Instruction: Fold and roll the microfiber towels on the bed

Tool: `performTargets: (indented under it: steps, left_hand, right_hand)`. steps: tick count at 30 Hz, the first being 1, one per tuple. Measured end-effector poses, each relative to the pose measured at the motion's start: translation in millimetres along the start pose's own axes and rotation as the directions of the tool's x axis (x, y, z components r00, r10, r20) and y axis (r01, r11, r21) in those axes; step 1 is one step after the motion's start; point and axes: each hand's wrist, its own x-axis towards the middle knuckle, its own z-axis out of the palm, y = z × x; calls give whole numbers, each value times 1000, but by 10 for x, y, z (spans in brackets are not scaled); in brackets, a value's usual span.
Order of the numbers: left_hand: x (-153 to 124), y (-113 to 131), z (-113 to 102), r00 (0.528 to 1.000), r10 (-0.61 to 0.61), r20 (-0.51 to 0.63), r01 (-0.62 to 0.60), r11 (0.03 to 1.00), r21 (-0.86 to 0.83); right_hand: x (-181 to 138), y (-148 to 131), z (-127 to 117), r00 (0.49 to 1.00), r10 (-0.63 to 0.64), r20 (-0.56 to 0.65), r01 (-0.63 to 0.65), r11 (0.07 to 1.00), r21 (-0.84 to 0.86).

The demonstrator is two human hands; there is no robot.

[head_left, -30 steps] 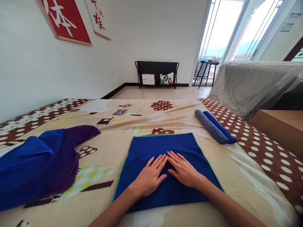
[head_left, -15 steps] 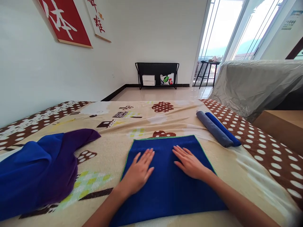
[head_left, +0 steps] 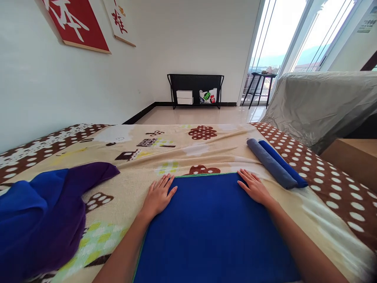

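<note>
A blue towel [head_left: 212, 228] with a green stitched edge lies spread flat on the patterned blanket [head_left: 188, 153]. My left hand [head_left: 159, 196] rests palm down at the towel's far left corner, fingers stretched out. Over the far right corner lies my right hand [head_left: 255, 186], also flat with its fingers extended. Neither hand grips anything. Beyond my right hand, a rolled grey towel [head_left: 269, 163] and a rolled blue towel [head_left: 284, 165] sit side by side. Rumpled blue cloth [head_left: 23, 204] and purple cloth [head_left: 76, 200] are heaped at the left.
A brown polka-dot border [head_left: 332, 177] runs along the blanket's right side, beside a cardboard box [head_left: 353, 157]. Plastic sheeting [head_left: 318, 98] covers a large piece behind it. A black rack [head_left: 196, 82] stands against the far wall, and a stool [head_left: 260, 84] by the window.
Both hands have slid outward and away from me, from the towel's middle to its two far corners. The view has shifted slightly.
</note>
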Motion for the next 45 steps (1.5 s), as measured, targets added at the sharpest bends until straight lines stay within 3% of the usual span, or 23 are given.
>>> performTargets:
  steps: [7, 12, 16, 19, 22, 25, 27, 30, 33, 36, 40, 45]
  left_hand:
    - [22, 8, 42, 1000, 3, -3, -3, 1000, 11]
    - [-142, 134, -129, 998, 25, -58, -23, 999, 38]
    - [-706, 313, -289, 974, 227, 11, -227, 974, 5]
    - [-1324, 229, -252, 929, 369, 29, -370, 929, 11]
    - [-1874, -43, -149, 933, 339, -120, -326, 939, 113]
    - [-2135, -121, -158, 923, 303, -238, -273, 950, 151]
    - [-2097, 119, -238, 914, 275, -300, -248, 961, 125]
    - [-1821, 858, -312, 905, 241, -350, -238, 970, 52]
    - [-1547, 1597, -185, 926, 210, -313, -208, 977, 40]
    - [-1504, 1895, 47, 939, 222, -264, -222, 975, 31]
    - [-1758, 1679, 191, 938, 271, -216, -259, 962, 85]
    - [-2097, 1220, 116, 975, 158, -155, -137, 981, 139]
  right_hand:
    - [30, -10, 47, 1000, 9, -24, -9, 1000, -2]
    - [-61, -100, -18, 995, 41, -87, -41, 999, 3]
    - [-479, -209, -74, 995, 18, -99, -15, 1000, 26]
    - [-1067, -189, -76, 996, -21, -84, 23, 999, 28]
    - [-1708, -117, -46, 994, -15, -112, 12, 999, -33]
    - [-2101, -259, -28, 973, 15, -231, -43, 992, -118]
    - [-2130, -586, -34, 951, 0, -309, -48, 988, -146]
    - [-1902, -1317, -18, 941, -113, -319, 68, 987, -146]
    - [-1628, -1955, 102, 935, -216, -282, 183, 973, -139]
    - [-1551, -2209, 289, 931, -270, -245, 247, 962, -121]
    - [-1706, -2096, 388, 927, -323, -191, 299, 943, -145]
    - [-1943, -1749, 255, 936, -298, -189, 259, 944, -205]
